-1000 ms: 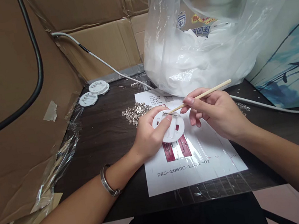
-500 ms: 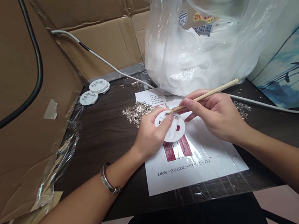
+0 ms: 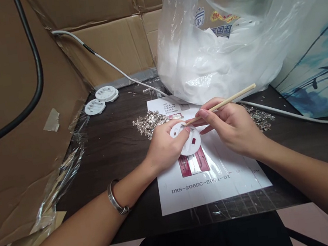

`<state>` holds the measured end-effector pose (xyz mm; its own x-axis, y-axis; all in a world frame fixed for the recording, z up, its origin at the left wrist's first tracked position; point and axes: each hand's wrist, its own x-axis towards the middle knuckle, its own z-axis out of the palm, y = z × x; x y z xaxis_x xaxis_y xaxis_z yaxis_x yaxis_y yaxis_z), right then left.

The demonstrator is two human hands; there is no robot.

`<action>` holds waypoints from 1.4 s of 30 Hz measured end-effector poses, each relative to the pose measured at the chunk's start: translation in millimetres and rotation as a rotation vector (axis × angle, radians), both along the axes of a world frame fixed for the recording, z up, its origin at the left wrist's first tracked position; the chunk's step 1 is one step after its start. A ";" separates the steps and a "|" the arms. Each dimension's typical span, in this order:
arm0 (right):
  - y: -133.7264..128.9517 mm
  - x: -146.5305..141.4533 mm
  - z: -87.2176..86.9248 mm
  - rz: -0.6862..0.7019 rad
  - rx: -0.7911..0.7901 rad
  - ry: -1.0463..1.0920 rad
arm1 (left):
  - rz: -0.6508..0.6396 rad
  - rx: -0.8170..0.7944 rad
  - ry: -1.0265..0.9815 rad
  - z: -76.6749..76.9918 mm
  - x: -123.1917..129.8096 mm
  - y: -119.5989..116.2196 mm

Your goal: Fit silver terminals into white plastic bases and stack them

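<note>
Between thumb and fingers, my left hand grips a round white plastic disc with slots cut through it, held above the printed sheet. My right hand is closed around a thin wooden stick, much like a chopstick. The stick slants down to the left, its lower end at the disc's upper part, close to my left thumb. A small metal piece shows in the disc near that tip; its exact shape is too small to tell. My fingers hide part of the disc.
Small metal parts lie in a pile at left and another pile at right. Several slotted white discs rest at the back left. A printed sheet lies under my hands. A clear bag of white pieces stands behind; a white cable crosses the table.
The wooden stick has shifted slightly left and down, its tip still at the disc. My right hand has moved a little with it. The whole view has shifted slightly.
</note>
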<state>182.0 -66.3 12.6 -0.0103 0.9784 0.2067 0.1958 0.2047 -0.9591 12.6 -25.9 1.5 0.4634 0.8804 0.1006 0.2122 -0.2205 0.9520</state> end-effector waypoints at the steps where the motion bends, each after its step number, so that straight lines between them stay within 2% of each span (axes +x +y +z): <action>1: -0.1 0.0 -0.3 -0.005 0.003 -0.007 | -0.001 0.003 0.001 0.0 -0.4 -0.2; 11: -1.2 -2.2 -0.2 -0.042 0.025 -0.104 | -0.009 0.026 0.025 0.9 -0.5 -0.9; 27: 0.8 -4.5 -2.0 -0.070 -0.009 -0.119 | 0.014 0.054 0.067 0.4 2.4 0.7; 35: -1.0 -6.9 -2.6 -0.087 0.131 -0.303 | 0.020 0.048 0.083 0.3 2.6 1.6; 42: -2.4 -7.2 -7.4 -0.082 0.165 -0.285 | 0.008 0.063 0.077 1.4 3.0 1.9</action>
